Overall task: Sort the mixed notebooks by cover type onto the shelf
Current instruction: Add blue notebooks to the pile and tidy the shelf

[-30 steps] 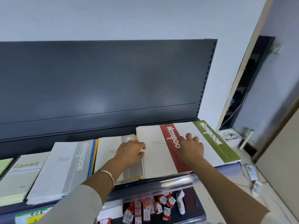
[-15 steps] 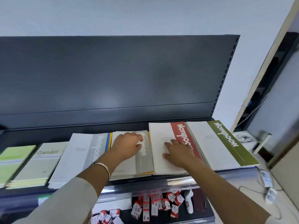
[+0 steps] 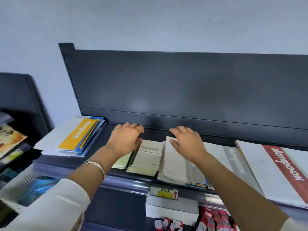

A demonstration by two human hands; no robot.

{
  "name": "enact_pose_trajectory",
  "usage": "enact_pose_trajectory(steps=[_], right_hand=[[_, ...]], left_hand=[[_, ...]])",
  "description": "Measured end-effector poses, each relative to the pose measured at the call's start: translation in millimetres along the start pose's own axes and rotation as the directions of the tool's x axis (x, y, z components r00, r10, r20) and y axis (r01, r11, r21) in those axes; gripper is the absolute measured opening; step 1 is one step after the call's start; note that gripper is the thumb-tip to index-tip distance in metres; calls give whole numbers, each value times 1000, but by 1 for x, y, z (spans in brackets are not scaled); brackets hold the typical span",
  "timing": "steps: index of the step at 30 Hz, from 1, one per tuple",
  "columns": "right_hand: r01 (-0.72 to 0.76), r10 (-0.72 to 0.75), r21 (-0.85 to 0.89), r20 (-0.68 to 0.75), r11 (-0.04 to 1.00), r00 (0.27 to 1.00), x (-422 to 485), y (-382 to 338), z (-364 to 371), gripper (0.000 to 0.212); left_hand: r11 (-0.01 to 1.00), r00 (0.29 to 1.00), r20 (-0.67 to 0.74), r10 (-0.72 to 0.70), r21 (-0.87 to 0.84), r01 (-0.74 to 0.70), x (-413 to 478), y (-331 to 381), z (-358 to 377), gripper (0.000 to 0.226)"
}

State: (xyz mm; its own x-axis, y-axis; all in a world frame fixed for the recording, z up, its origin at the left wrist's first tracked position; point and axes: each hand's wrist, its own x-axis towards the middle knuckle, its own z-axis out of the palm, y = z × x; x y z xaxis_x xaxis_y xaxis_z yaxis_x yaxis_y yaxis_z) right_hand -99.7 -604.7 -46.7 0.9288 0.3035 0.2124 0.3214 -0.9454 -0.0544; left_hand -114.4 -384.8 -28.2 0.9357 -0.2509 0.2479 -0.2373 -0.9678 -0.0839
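We see the dark grey metal shelf (image 3: 183, 87) bearing notebooks: the red-banded white notebook (image 3: 273, 170) far right, the yellow-banded stack (image 3: 78, 135) left; our right hand (image 3: 187, 143) lies spread on the grey-banded white notebooks (image 3: 175, 164); our left hand (image 3: 125, 141) — fingers bent, grip unclear — rests just left of the pale "Gambit" notebook (image 3: 148, 159).

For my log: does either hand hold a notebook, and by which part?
Cannot tell. The left hand covers the green notebooks' far end, the right hand the grey-striped notebooks'; no grip shows.
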Motion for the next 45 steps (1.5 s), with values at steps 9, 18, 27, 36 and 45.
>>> enact_pose_trajectory(steps=[9, 18, 27, 36, 45], right_hand=[[198, -189, 142, -74, 970, 979, 61, -164, 5, 41], [367, -370, 218, -32, 904, 929, 137, -253, 34, 38], [435, -463, 212, 107, 875, 880, 227, -297, 72, 40], [296, -314, 107, 371, 949, 874, 261, -319, 112, 49], [71, -126, 140, 437, 988, 891, 239, -370, 132, 69]], left_hand=[[975, 972, -67, -223, -14, 223, -82, -183, -14, 32], [928, 923, -106, -371, -86, 363, -85, -279, 6, 28], [893, 898, 8, -439, -110, 437, -45, -350, 36, 20], [884, 885, 272, -379, -175, 433, -2, -395, 79, 43], [744, 840, 417, -347, -423, 517, 13, -422, 107, 45]])
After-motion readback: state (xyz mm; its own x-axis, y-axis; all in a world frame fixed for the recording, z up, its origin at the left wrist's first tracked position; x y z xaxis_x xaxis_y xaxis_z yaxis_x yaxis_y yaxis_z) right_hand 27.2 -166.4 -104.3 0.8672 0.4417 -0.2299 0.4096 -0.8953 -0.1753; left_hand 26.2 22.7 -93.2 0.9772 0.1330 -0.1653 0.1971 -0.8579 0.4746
